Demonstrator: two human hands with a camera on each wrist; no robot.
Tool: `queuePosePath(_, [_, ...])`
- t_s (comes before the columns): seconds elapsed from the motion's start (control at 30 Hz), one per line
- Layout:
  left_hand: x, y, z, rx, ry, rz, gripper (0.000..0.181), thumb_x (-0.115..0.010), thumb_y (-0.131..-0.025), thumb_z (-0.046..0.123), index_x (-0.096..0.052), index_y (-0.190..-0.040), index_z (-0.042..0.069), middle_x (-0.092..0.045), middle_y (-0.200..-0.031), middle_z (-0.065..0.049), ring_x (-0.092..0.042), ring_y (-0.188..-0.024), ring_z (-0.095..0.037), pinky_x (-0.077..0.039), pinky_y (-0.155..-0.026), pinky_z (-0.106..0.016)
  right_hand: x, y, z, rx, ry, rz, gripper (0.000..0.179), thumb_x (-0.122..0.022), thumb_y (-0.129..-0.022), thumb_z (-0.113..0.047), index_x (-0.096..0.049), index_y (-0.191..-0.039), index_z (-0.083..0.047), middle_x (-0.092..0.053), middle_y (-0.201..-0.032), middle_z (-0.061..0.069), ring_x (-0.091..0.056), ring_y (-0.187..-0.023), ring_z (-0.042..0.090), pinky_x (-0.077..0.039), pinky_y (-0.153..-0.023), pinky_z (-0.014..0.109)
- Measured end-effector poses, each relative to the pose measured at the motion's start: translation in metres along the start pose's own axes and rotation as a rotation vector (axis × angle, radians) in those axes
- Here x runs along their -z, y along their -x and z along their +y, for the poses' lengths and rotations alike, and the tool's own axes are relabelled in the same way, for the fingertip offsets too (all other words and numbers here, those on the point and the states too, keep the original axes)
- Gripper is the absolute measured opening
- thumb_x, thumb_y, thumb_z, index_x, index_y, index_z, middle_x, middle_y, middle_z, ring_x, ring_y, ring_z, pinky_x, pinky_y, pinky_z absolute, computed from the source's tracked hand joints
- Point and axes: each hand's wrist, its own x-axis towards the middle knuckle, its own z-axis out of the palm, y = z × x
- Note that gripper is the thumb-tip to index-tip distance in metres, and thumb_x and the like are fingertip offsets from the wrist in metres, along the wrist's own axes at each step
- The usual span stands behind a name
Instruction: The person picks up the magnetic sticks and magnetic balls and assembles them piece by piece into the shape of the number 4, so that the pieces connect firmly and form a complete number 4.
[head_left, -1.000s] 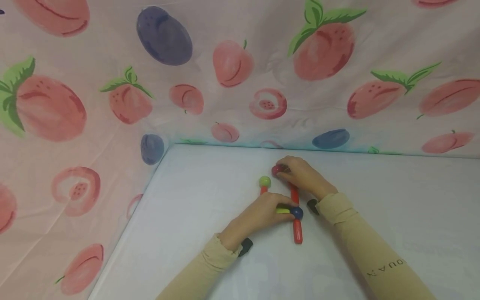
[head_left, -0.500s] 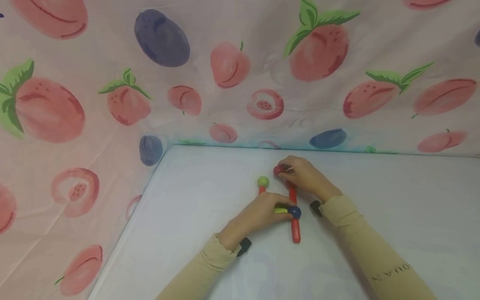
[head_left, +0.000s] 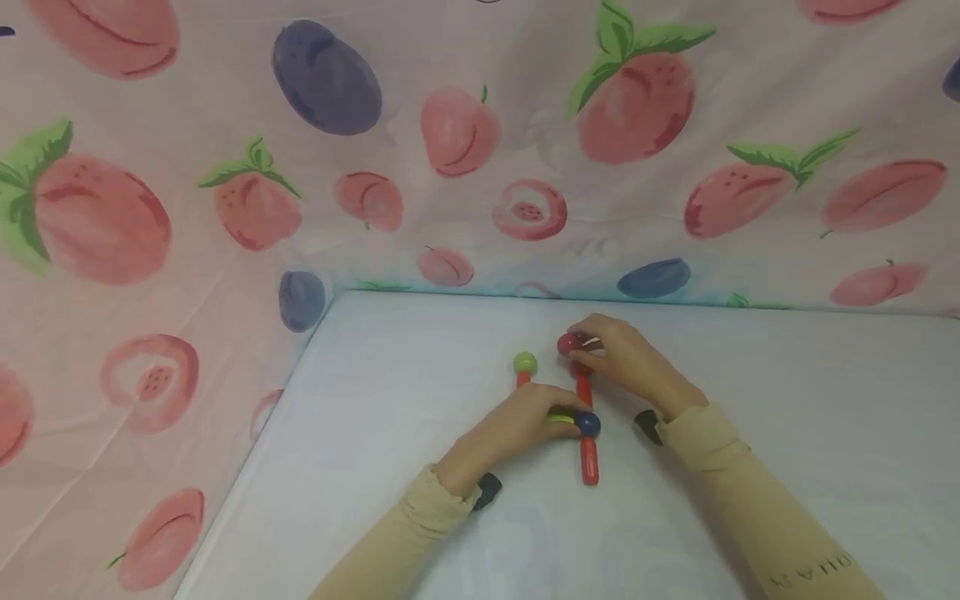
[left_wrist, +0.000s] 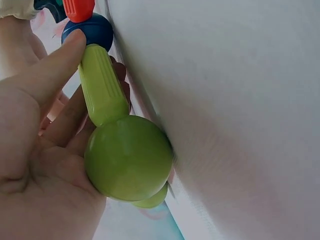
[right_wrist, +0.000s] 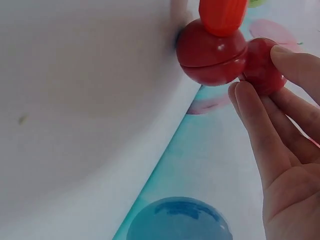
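Observation:
My left hand [head_left: 517, 429] pinches a dark blue ball [head_left: 588, 425], thumb on its side in the left wrist view. From that ball a ribbed lime stick [left_wrist: 104, 85] runs to a large green ball [left_wrist: 129, 159] close to the palm. A red stick [head_left: 589, 461] reaches from the blue ball toward me; another red stick [head_left: 583, 390] leads away to a red ball [right_wrist: 212, 52]. My right hand [head_left: 622, 357] holds a second red ball [right_wrist: 265, 66] between thumb and fingertips, right beside the first; whether they touch is unclear.
Beyond my left hand, a light green ball [head_left: 525, 362] sits on a red stick [head_left: 522, 380] partly hidden by that hand. The white surface [head_left: 810, 417] meets fruit-patterned cloth [head_left: 450, 217] at the back and left. A dark wrist device [head_left: 649, 427] shows under the right cuff.
My right hand has shifted slightly right with its red ball, and the red ball on the stick now shows more. The left hand keeps its grip on the blue ball, nearly still.

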Motion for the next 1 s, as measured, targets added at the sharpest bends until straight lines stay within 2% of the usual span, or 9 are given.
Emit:
queuePosePath(0.27, [-0.001,-0.004,-0.001,-0.004,-0.003,-0.009,0.029,-0.075,-0.088,0.019,-0.072,-0.117,0.016,-0.073,-0.107,0.01,-0.063,-0.098,0.002,-0.046,-0.094,-0.011,0.003,0.012,0.002,0.099,0.023,0.05,0.037,-0.075,-0.088,-0.01,-0.065,-0.123,-0.002,-0.068,-0.113,0.011,-0.068,-0.107,0.031,-0.055,-0.091,0.045])
queuePosePath(0.63, [0.001,-0.006,-0.002,-0.014,0.004,-0.015,0.028,-0.074,-0.088,0.018,-0.072,-0.116,0.016,-0.073,-0.106,0.012,-0.062,-0.097,0.005,-0.046,-0.095,-0.012,0.007,0.024,0.0,0.087,0.046,0.055,0.04,-0.077,-0.086,-0.013,-0.064,-0.123,-0.005,-0.067,-0.112,0.008,-0.068,-0.107,0.029,-0.055,-0.092,0.046])
queuePosePath(0.87, [0.001,-0.006,-0.002,-0.005,0.004,-0.015,0.03,-0.074,-0.088,0.018,-0.072,-0.118,0.016,-0.073,-0.108,0.011,-0.062,-0.099,0.003,-0.045,-0.096,-0.012,0.01,0.034,0.004,0.15,0.06,0.095,0.038,-0.079,-0.084,-0.01,-0.066,-0.119,-0.006,-0.068,-0.109,0.006,-0.07,-0.103,0.027,-0.056,-0.09,0.045])
queuePosePath(1.0, [0.002,-0.006,0.0,-0.008,-0.027,-0.015,0.031,-0.074,-0.088,0.019,-0.072,-0.119,0.016,-0.073,-0.109,0.01,-0.062,-0.101,0.002,-0.045,-0.097,-0.012,0.011,0.04,0.006,0.157,0.067,0.101,0.037,-0.079,-0.084,-0.008,-0.066,-0.119,-0.006,-0.068,-0.108,0.005,-0.07,-0.102,0.026,-0.056,-0.089,0.045])
